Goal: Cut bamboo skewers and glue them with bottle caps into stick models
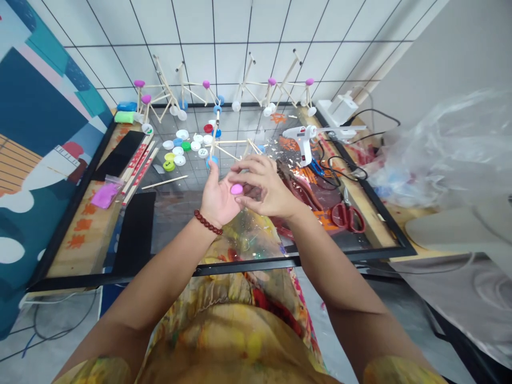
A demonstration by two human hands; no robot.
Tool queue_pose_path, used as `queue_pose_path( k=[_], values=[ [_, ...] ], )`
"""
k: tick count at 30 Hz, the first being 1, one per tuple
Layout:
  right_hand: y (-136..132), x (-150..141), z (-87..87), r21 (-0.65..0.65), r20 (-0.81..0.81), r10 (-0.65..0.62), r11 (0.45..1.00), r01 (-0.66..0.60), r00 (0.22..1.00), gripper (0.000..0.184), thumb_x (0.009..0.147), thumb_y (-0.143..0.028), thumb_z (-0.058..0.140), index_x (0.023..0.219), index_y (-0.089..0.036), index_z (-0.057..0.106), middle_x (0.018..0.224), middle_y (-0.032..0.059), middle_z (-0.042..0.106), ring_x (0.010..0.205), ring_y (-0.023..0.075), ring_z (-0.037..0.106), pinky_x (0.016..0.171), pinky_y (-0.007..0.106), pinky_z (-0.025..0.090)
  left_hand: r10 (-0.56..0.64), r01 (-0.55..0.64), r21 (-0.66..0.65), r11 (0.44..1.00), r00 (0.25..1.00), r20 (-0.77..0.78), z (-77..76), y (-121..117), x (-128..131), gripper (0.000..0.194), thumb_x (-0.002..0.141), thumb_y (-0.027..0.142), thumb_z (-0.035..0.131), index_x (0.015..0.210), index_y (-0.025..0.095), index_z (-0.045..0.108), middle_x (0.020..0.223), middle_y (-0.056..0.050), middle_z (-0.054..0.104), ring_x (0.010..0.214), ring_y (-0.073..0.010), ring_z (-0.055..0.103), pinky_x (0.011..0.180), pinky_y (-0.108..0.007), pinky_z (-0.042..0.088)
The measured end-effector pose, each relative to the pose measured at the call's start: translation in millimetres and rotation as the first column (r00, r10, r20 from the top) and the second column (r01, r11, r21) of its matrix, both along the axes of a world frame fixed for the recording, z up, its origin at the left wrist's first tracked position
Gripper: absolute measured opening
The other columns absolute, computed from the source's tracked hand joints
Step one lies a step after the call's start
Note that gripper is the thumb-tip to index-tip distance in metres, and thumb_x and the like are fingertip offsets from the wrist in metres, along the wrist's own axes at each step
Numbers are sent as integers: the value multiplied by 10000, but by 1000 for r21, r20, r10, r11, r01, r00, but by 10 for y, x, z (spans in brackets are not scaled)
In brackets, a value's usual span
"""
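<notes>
My left hand [218, 198] is held palm up over the glass table top [176, 213], its fingers spread, with a red bead bracelet [207, 222] on the wrist. A small pink lump of clay [237, 189] rests at the edge of that palm. My right hand [264, 188] curls over it from the right and presses the lump with thumb and fingertips. Just beyond my hands lies a stick frame [230, 144] with a blue bottle cap at its near end.
Several stick models [256, 90] with pink tips and cap wheels stand along the back wall. Loose bottle caps [182, 146], chopsticks [138, 165], a bag of pink clay [104, 194], a white glue gun [306, 140], red scissors [348, 216] and a clear plastic bag [444, 154] lie around.
</notes>
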State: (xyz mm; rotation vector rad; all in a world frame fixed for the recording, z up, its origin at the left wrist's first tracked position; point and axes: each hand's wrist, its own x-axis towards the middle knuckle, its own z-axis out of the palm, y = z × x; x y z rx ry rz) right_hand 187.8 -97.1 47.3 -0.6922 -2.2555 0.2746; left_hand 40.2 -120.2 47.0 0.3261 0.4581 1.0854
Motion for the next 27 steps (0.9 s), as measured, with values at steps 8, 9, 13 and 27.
queue_pose_path(
  k=[8,9,13,27],
  values=[
    [-42,-67,-28,47,-28,-72,996,73,997,227,855,-451,621,957,-270,712,1175,23,666,1177,263,512,1022,467,283,18,-17,-22,1000,999,40,21,20,-37,701,868,747,303,998,147,640,929,-114,679,970,-259,675,676,-322,577],
    [-41,-66,-27,66,-33,-83,994,85,996,224,860,-447,618,962,-271,712,1172,23,668,1173,261,516,1021,467,279,16,-15,-26,1000,999,40,28,25,-39,695,881,731,298,992,138,643,910,-114,681,945,-245,682,645,-296,571],
    [-39,-53,-13,103,-91,-211,970,220,973,236,879,-469,599,984,-283,699,1162,24,672,1161,258,528,1015,464,273,23,-25,-72,997,999,-28,34,52,-33,546,958,571,350,887,119,649,773,-90,677,809,-192,699,614,-255,556],
    [-20,-25,-31,-16,-116,-348,937,348,930,513,809,-662,600,1129,-261,591,1256,85,631,1191,288,542,1036,459,266,241,-220,106,970,937,-252,2,58,-19,125,755,238,770,821,150,712,730,-18,706,644,-93,644,586,-187,496]
  ],
)
